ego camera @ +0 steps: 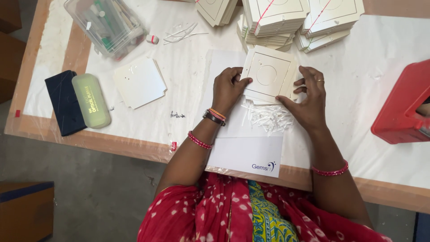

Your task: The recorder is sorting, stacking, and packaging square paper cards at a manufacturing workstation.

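A small stack of cream square cards (268, 76), each printed with a square outline and a circle, rests on the white-covered table (192, 76). My left hand (228, 87) grips the stack's left edge with fingers curled over it. On the opposite side my right hand (309, 96) holds the right edge and lower corner, a ring on one finger. A pile of thin white paper strips (268, 117) lies just below the stack, between both hands. A white sheet (246, 154) lies under my wrists at the table's near edge.
Taller stacks of similar cards (277, 18) stand at the far edge. Plain white cards (139, 82) lie to the left, beside a green case (91, 101) and a dark pouch (62, 103). A clear box (105, 24) sits at far left, a red container (403, 105) at right.
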